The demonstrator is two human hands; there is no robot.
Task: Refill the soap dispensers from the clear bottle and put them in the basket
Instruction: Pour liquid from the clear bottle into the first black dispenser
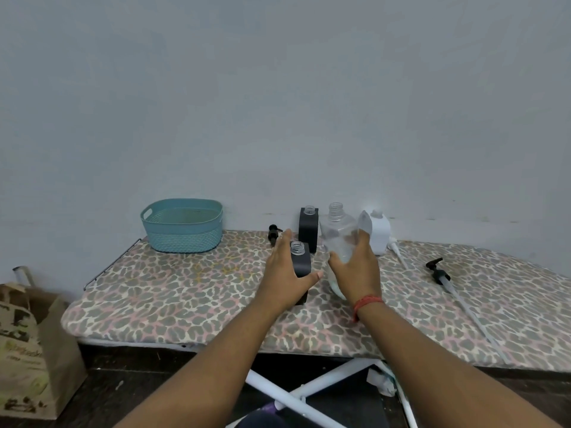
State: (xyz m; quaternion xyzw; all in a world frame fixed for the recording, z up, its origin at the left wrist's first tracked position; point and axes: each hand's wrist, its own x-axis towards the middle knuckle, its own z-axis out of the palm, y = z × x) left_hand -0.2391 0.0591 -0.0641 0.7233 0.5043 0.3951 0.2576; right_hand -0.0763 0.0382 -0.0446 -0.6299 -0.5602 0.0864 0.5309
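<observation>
My left hand [287, 273] grips a black square soap dispenser [301, 261] with its neck uncapped, standing near the middle of the ironing board [173, 291]. My right hand [358, 267] wraps around the clear bottle [338, 233], which stands upright and uncapped beside it. Behind them a second black dispenser [308, 228] and a white dispenser [378, 231] stand uncapped by the wall. The teal basket [183, 225] sits at the back left with nothing visible inside.
One black pump head [273, 233] lies behind my left hand. Another with a long tube [440, 274] lies at the right, and a white pump tube [398, 251] lies next to the white dispenser. A brown paper bag [31, 350] stands on the floor at the left.
</observation>
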